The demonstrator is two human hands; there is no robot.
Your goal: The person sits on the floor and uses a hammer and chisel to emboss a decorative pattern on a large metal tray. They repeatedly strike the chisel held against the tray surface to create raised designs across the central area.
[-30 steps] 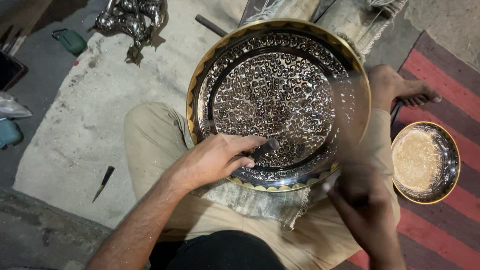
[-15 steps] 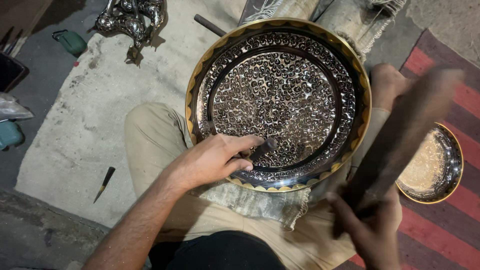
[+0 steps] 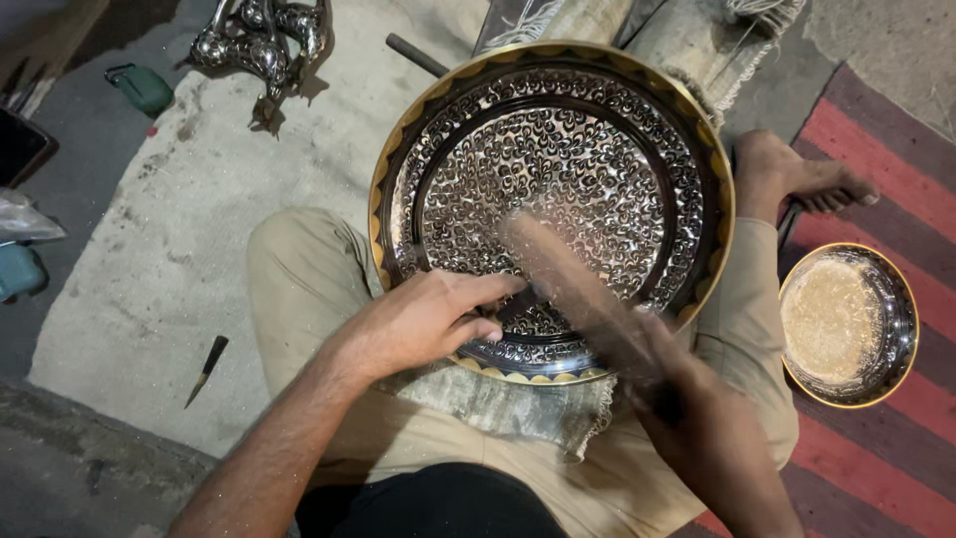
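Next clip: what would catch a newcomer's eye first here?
The large engraved metal tray with a gold scalloped rim fills the middle, resting on the person's lap. The left hand rests on its near edge while the right hand holds a motion-blurred wooden mallet over it. A smaller bowl sits right.

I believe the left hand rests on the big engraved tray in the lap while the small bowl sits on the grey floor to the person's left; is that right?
Not quite. The head view shows the small bowl on the red striped rug to the person's right, not on grey floor to the left. The rest holds: the left hand rests on the big engraved tray in the lap.
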